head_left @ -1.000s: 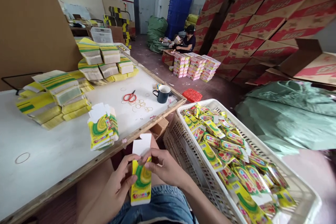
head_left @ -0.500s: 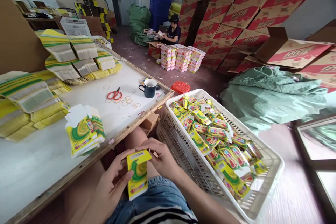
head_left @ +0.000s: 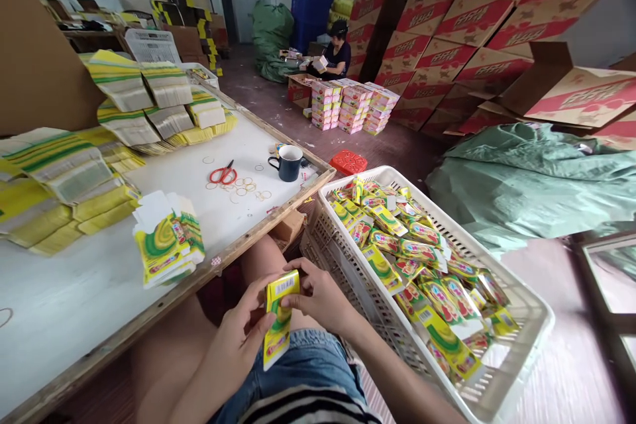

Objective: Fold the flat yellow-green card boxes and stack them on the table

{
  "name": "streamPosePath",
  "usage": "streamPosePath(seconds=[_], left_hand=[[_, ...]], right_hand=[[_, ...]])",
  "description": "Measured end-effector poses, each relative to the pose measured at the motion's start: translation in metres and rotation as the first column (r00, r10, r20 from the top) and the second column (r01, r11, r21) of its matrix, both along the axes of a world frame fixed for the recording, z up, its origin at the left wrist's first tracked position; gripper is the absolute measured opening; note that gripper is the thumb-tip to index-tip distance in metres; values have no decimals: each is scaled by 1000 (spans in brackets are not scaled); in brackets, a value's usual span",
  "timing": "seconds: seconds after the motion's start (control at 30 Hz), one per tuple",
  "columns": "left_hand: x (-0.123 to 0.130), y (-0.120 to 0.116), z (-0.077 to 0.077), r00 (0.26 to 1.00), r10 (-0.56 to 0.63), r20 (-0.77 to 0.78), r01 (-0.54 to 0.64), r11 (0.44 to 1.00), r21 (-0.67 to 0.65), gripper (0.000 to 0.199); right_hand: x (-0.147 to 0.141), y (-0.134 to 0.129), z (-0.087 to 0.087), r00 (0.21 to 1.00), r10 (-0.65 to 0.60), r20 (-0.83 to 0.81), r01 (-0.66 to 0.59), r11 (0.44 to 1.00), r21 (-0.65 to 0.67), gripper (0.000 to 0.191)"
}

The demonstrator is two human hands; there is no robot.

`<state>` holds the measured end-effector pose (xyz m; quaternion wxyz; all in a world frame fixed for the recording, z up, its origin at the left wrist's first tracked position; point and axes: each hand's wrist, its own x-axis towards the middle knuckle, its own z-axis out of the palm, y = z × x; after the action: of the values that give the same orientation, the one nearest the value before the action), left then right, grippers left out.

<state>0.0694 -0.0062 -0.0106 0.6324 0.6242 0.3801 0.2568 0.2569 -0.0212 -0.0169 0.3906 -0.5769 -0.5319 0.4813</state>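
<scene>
A small yellow and green box [head_left: 279, 318] with a barcode flap on top is above my lap, tilted slightly. My left hand [head_left: 241, 338] grips its left side, thumb on the front face. From the right, my right hand [head_left: 318, 295] has its fingers and thumb closed on the box's upper right part and flap. To the left, a small pile of flat printed cartons [head_left: 169, 242] lies near the edge of the white table [head_left: 119, 298]. A white crate [head_left: 536, 338] on my right holds many folded yellow, green and red boxes [head_left: 432, 278].
Red scissors [head_left: 223, 173], rubber bands [head_left: 246, 187] and a dark mug [head_left: 288, 164] sit on the table beside stacked cartons [head_left: 59, 172]. Beyond are a red stool [head_left: 348, 161], a seated person [head_left: 338, 53], pink box stacks [head_left: 355, 106] and green sacks [head_left: 527, 179].
The box has turned narrower to my view, its top flap now folded down. My right fingers have moved onto its upper part. The view has shifted slightly; the distant person's hands hold a box higher.
</scene>
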Motion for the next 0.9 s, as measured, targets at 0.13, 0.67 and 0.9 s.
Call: streamPosePath(seconds=[0.13,0.67,0.9], left_hand=[[4,2,1,997,47,59,-43,996,-74,51],[32,-3,3,970,234,68,-237,971,38,28],[-11,36,11,833,548,-73,-423,717,555,43]], right_hand=[[2,0,7,999,48,-5,-47,998,33,40],[-9,-5,-5,933,-178,-313,231,963,142,19],[102,-22,19,523,-784,334,475,594,650,23]])
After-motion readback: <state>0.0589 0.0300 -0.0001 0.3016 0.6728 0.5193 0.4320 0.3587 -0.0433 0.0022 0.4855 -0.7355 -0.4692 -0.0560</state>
